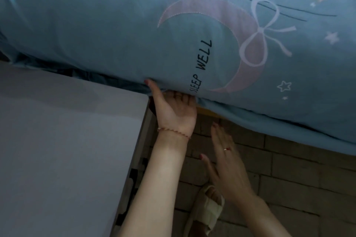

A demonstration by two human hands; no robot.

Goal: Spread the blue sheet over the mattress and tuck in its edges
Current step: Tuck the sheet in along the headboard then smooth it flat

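Observation:
The blue sheet, printed with a pink moon, flowers, stars and "SLEEP WELL", covers the mattress across the top of the view. Its edge hangs down along the near side. My left hand is palm-up at the mattress edge. Its fingers curl into the sheet from below and its thumb lies against the side of the fabric. My right hand hovers flat with straight fingers just below the hanging edge, touching nothing. The mattress itself is hidden under the sheet.
A pale grey cabinet top fills the left side, its corner right beside my left wrist. A brick-patterned floor lies below the bed. My foot in a light slipper stands between my forearms.

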